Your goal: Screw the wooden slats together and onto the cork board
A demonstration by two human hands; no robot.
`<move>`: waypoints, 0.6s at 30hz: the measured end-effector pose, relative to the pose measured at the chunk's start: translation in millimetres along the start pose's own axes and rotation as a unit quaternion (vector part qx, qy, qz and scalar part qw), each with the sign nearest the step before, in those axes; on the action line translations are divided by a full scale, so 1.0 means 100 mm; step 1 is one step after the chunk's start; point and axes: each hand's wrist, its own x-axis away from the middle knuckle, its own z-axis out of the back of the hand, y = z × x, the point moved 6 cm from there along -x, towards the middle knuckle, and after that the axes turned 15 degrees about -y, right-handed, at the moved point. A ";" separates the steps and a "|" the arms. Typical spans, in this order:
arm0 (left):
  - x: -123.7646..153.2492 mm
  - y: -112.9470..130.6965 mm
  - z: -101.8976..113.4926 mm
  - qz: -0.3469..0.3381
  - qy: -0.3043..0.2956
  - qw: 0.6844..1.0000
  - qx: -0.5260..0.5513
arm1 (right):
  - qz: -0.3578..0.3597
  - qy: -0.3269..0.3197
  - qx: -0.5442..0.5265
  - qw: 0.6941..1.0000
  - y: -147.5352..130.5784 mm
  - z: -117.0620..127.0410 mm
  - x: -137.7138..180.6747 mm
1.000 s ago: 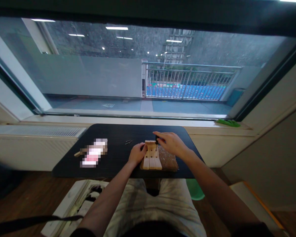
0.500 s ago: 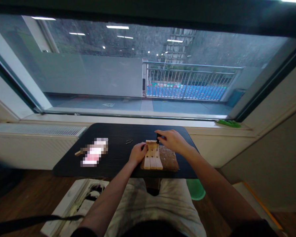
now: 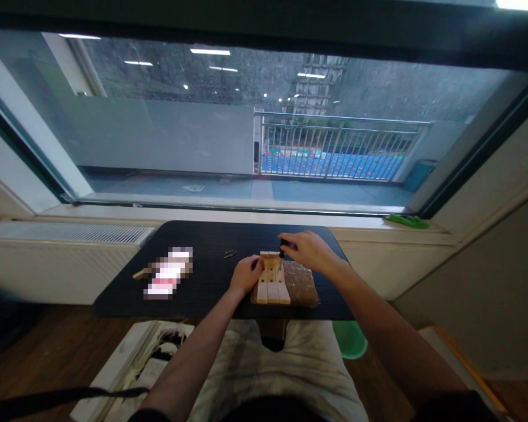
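Observation:
A pale wooden piece (image 3: 271, 290), made of narrow slats with dark holes and a raised back end, lies on a rough brown block (image 3: 300, 284). My left hand (image 3: 246, 274) is closed on the left side of the wooden piece, near its far end. My right hand (image 3: 308, 248) pinches the black handle of a small screwdriver (image 3: 282, 248). Its thin shaft points down at the right slat, where a hole may be hidden. Several thin metal screws (image 3: 230, 254) lie on the black table to the left of my hands.
On the black table (image 3: 206, 293), a blurred-out patch (image 3: 169, 272) and a wooden stick (image 3: 141, 274) lie at left. Beyond stand a window sill with a green object (image 3: 407, 221) and a radiator (image 3: 61, 252). A green bucket (image 3: 351, 340) sits below at right.
Both hands keep their places on the wooden piece and screwdriver. The right fingers have shifted very slightly around the handle; the whole view has dropped a few pixels.

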 end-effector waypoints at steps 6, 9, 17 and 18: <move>0.00 0.00 0.00 -0.003 -0.004 1.000 0.001 | -0.020 -0.030 0.005 0.999 -0.02 0.03 0.01; 0.00 0.00 0.00 -0.005 -0.002 1.000 -0.005 | -0.010 -0.036 0.015 0.999 -0.03 0.06 0.02; 0.00 -0.01 0.00 0.004 -0.003 1.000 -0.001 | 0.005 -0.064 0.042 0.997 -0.02 0.14 -0.03; 0.01 0.00 0.00 0.004 -0.003 1.000 0.000 | 0.005 -0.068 0.046 0.997 -0.02 0.14 -0.03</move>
